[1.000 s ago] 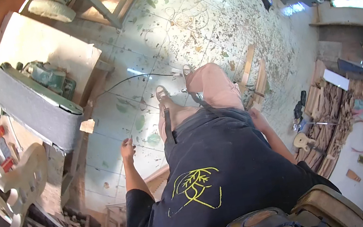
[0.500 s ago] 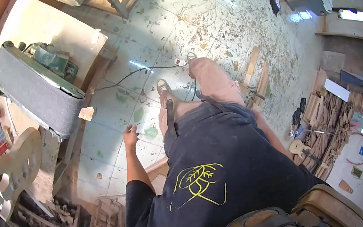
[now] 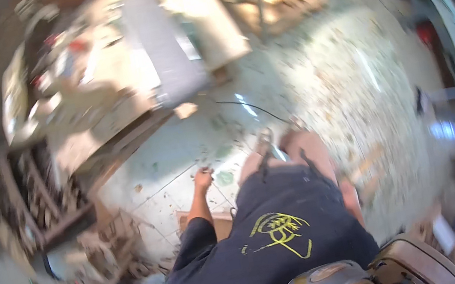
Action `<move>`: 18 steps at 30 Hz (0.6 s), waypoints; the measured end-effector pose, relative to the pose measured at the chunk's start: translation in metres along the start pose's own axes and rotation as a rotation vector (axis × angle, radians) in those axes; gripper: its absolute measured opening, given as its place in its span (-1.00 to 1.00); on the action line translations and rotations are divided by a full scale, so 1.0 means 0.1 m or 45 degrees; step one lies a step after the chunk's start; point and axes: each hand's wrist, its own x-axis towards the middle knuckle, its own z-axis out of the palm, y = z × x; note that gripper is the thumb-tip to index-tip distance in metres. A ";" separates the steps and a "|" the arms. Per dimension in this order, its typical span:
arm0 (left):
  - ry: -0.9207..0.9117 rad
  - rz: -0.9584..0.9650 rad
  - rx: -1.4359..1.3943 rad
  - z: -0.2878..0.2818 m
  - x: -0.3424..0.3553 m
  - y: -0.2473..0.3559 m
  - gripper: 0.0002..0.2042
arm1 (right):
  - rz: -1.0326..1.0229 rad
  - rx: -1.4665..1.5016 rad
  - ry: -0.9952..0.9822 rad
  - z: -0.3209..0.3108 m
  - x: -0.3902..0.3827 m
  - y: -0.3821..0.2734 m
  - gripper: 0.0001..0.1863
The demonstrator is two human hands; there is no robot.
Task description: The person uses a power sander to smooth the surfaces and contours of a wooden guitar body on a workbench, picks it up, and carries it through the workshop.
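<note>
My left hand (image 3: 203,178) hangs out to the left of my body, above the tiled floor, touching nothing around it. Its fingers are curled together; whatever they may hold is too small and blurred to name. On my right side the forearm (image 3: 352,202) hangs down against my thigh, and the right hand's fingers are hidden or blurred. Ahead and to the left stands a belt sander (image 3: 167,49) with a long grey belt, on a pale workbench (image 3: 210,11). A small wood block (image 3: 186,110) lies by the sander's near end.
A dark wooden bin (image 3: 65,222) of offcuts stands at the left, with scrap wood (image 3: 114,241) piled nearby. A black cable (image 3: 252,110) runs across the littered tile floor (image 3: 356,113) toward my feet. Wood strips (image 3: 369,168) lie on the floor to my right.
My view has swung to the left, so the bench and sander sit further right in the picture and everything is smeared. My left hand remains curled at my side.
</note>
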 end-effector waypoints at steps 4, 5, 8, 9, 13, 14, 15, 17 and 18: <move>0.574 -0.026 -0.311 -0.94 -0.10 -0.38 -0.53 | 0.185 0.296 -0.014 0.15 0.14 0.22 -0.62; 0.767 -0.021 -0.368 -1.39 -0.14 -0.45 -0.53 | 0.188 0.319 -0.033 0.20 0.14 0.40 -0.60; 1.325 0.234 -0.298 -2.66 -0.28 0.04 -0.55 | 0.101 0.339 -0.239 -0.13 0.41 0.02 -0.60; 1.397 0.398 -0.409 -3.06 -0.34 0.28 -0.55 | 0.074 0.340 -0.308 -0.29 0.49 -0.22 -0.59; 1.468 0.703 -0.836 -3.91 -0.57 1.33 -0.55 | 0.148 0.343 -0.230 -0.31 0.84 -0.02 -0.72; 1.415 0.756 -0.874 -4.03 -0.62 1.56 -0.54 | 0.162 0.375 -0.184 -0.27 0.95 0.06 -0.75; 1.367 0.820 -0.916 -4.13 -0.61 1.79 -0.54 | 0.165 0.409 -0.144 -0.24 1.06 0.12 -0.76; 1.327 0.974 -0.908 -4.21 -0.63 2.09 -0.54 | 0.180 0.422 -0.129 -0.29 1.23 -0.09 -0.77; 1.332 0.959 -0.916 -4.19 -0.68 2.10 -0.54 | 0.296 0.479 -0.159 -0.42 1.31 -0.35 -0.77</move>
